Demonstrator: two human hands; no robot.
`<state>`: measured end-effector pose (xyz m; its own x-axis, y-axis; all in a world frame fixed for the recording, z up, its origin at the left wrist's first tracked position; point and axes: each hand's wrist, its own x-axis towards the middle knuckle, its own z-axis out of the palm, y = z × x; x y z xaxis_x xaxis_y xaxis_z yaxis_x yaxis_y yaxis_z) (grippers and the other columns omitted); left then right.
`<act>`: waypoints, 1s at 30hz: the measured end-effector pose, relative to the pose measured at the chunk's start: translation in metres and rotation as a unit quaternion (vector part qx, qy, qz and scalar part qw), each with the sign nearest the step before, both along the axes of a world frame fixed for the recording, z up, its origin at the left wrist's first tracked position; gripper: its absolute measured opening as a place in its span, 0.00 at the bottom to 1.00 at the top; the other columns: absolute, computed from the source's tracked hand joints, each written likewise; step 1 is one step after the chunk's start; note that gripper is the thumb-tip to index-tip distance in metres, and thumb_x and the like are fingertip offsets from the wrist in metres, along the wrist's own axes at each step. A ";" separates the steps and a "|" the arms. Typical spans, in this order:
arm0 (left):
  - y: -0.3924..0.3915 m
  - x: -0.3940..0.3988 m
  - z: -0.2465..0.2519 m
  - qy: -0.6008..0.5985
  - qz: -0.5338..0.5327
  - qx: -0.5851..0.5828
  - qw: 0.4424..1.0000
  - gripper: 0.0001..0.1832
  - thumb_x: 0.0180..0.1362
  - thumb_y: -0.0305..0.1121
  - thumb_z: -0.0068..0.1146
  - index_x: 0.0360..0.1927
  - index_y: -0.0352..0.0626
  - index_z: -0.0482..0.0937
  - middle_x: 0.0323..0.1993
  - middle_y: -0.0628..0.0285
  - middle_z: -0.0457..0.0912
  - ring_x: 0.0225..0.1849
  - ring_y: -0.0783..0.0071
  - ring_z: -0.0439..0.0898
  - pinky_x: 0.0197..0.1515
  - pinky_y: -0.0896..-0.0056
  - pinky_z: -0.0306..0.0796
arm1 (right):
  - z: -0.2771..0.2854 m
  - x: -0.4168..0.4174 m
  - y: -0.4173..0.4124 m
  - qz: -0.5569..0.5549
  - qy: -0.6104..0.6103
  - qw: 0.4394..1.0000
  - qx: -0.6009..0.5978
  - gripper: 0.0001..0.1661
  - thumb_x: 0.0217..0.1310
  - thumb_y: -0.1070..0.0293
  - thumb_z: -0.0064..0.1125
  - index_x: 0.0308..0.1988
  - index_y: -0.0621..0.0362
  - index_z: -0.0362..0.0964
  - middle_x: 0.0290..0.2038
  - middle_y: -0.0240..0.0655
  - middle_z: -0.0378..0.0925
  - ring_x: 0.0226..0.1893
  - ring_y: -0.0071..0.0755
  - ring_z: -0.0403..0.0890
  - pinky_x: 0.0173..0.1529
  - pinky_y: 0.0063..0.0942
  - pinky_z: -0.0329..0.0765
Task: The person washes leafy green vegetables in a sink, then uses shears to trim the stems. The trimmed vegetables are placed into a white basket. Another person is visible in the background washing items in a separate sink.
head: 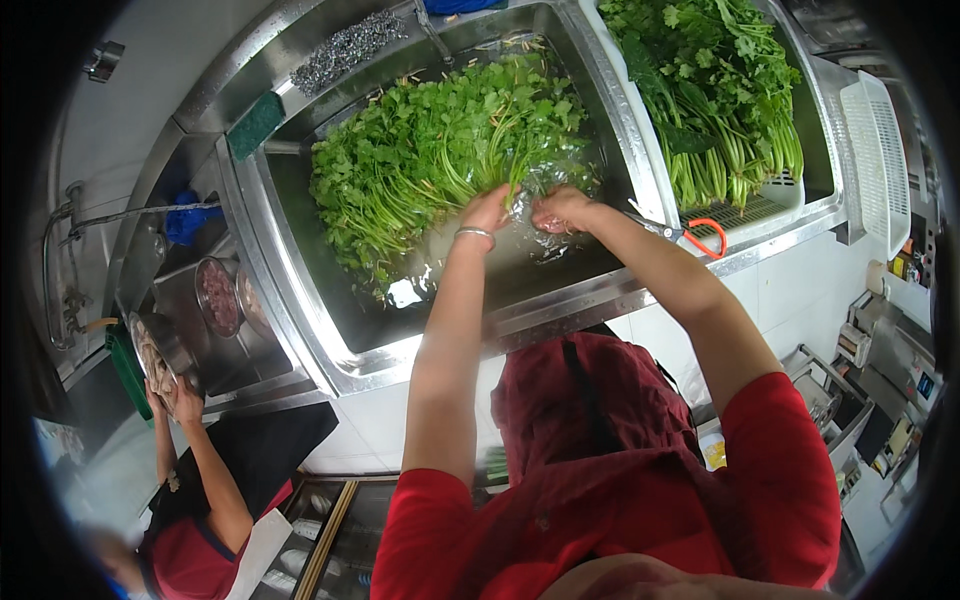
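Observation:
A large heap of leafy, celery-like greens (427, 135) floats in a stainless steel sink (277, 195) filled with water. My left hand (489, 211), with a bangle at its wrist, is closed around the stem ends of a small bunch at the heap's near side. Just to its right, my right hand (561, 210) is partly under the splashing water with its fingers curled. Water and glare hide whether anything is in those fingers. Bits of stem drift along the sink's far edge.
More greens (712, 97) lie in a white basket (787, 199) in the right-hand basin. Orange-handled scissors (694, 234) rest on the divider. A green scouring pad (256, 125) and steel wool (349, 51) sit on the rim. At left, a co-worker's hands (184, 401) hold a metal bowl (161, 341).

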<state>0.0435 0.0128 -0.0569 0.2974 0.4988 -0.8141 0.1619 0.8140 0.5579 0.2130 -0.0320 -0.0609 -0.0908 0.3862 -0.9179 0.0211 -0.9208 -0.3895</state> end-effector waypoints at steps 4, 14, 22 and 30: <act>-0.021 0.032 -0.001 0.099 -0.107 0.195 0.970 0.16 0.54 0.36 0.52 0.43 0.38 0.77 0.40 0.59 0.80 0.38 0.66 0.78 0.40 0.68 0.70 | 0.020 -0.003 -0.002 -0.212 0.134 0.968 0.003 0.12 0.61 0.66 0.46 0.44 0.58 0.68 0.33 0.36 0.77 0.26 0.28 0.75 0.26 0.24 0.72; -0.016 -0.016 0.003 0.077 0.170 0.090 0.978 0.19 0.50 0.25 0.52 0.47 0.36 0.70 0.33 0.52 0.79 0.28 0.66 0.79 0.27 0.74 0.72 | -0.057 -0.022 0.023 -0.263 -0.224 0.913 0.218 0.22 0.61 0.53 0.50 0.34 0.65 0.67 0.21 0.34 0.72 0.16 0.25 0.67 0.23 0.27 0.67; -0.008 -0.024 0.003 0.135 0.067 0.442 0.884 0.14 0.55 0.23 0.48 0.46 0.35 0.69 0.33 0.55 0.79 0.31 0.70 0.79 0.34 0.74 0.73 | 0.004 -0.029 0.062 -0.091 0.029 0.995 0.028 0.71 0.35 0.27 0.58 0.64 0.67 0.40 0.67 0.49 0.36 0.68 0.47 0.37 0.66 0.49 0.43; 0.025 -0.059 -0.003 0.346 -0.174 0.494 0.778 0.15 0.50 0.26 0.48 0.44 0.45 0.71 0.38 0.46 0.76 0.37 0.47 0.75 0.41 0.53 0.69 | -0.017 -0.038 0.079 -0.057 -0.030 0.992 0.106 0.46 0.46 0.48 0.63 0.55 0.72 0.58 0.55 0.54 0.62 0.57 0.44 0.63 0.62 0.38 0.59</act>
<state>-0.0152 0.0376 -0.0603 0.2153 0.9705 -0.1086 0.8162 -0.1178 0.5656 0.1747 0.0474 -0.0780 0.0174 0.5757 -0.8175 -0.0487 -0.8161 -0.5758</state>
